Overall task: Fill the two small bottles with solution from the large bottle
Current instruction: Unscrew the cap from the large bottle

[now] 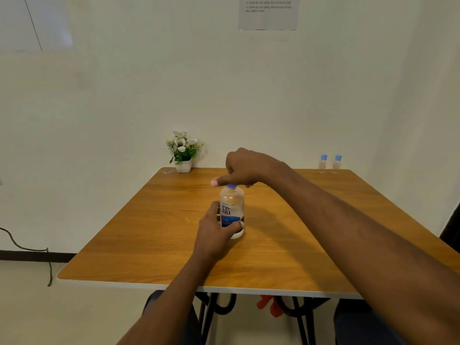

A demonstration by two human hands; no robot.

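Note:
The large clear bottle with a blue-and-white label stands upright in the middle of the wooden table. My left hand grips its lower body from the left. My right hand is curled over its blue cap, thumb pointing left; the cap is partly hidden by the fingers. Two small clear bottles with blue caps stand side by side at the table's far right edge, well away from both hands.
A small white pot of white flowers stands at the far edge, left of centre, with a tiny object beside it. A paper sheet hangs on the wall. A cable trails on the floor at left.

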